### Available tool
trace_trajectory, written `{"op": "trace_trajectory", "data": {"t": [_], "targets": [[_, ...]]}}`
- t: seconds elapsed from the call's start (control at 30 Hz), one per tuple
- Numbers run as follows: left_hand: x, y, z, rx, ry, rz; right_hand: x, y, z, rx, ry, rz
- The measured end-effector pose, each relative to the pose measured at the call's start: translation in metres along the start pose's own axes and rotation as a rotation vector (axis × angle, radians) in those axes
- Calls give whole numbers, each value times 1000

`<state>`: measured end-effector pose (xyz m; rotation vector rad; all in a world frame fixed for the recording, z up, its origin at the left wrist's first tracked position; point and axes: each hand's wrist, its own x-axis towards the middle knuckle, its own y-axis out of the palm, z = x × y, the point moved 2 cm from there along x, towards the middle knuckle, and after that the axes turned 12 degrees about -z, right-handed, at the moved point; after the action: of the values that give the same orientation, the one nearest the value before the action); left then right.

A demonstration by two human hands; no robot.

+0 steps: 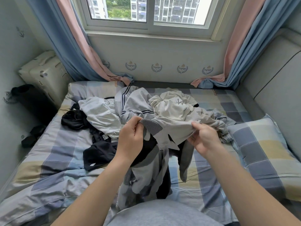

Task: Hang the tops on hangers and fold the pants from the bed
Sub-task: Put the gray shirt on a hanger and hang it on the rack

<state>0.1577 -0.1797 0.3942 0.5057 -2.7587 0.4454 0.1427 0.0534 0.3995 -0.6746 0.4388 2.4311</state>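
At left centre of the frame, black garments [101,150] are lying on the bed [53,160]. The left hand [130,139] is pinching the dark ribbed band [152,127] of a grey garment [175,134], fingers curled on the fabric. The right hand [203,139] is gripping the same garment's edge further right, and the rest is hanging toward lower centre. Top or pants: not determinable. Recommended: draw the hands apart along the band, lifting clear of the pile of clothes [172,106] behind.

A grey patchwork garment [146,173] hangs lifted above the bed [57,152] (ribbed waistband uppermost); other clothes [135,101] lie heaped behind.
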Motion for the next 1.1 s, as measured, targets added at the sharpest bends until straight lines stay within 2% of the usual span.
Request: {"op": "trace_trajectory", "data": {"t": [0.1, 0.17, 0.27, 0.33, 0.37, 0.43, 0.5, 0.6, 0.73, 0.83, 0.97, 1.03, 1.1], "targets": [[3, 2, -8, 9, 0, 46, 15, -14, -26, -275, -95, -121], [3, 1, -8, -8, -25, 108, 12, -18, -34, -452, -264, -80], [4, 1, -9, -40, -66, 280, -6, -5, -34, -611, -502, 328], [6, 4, -14, -44, -64, 369, -24, 11, -38, -744, -527, 591], [7, 5, -18, -34, -52, 397, -31, 19, -41, -773, -516, 678], [10, 6, -22, -18, -34, 418, -38, 31, -50, -797, -543, 722], [13, 2, -20, -4, -22, 401, -34, 35, -50, -766, -639, 648], [10, -2, -9, -16, -79, 369, -30, 33, -42, -654, -654, 504], [-16, 7, 10, -16, -175, 514, -31, 27, -23, -449, -586, 297], [-39, 15, 33, 171, -197, 563, -31, 22, -7, -335, -549, 185], [-39, 6, 61, 480, -260, 422, -23, 11, 11, -273, -548, 95], [-22, -4, 66, 420, -363, 292, -14, 1, 14, -298, -548, 60], [-5, -11, 58, 203, -513, 192, -2, -11, 10, -384, -538, 21]]}}
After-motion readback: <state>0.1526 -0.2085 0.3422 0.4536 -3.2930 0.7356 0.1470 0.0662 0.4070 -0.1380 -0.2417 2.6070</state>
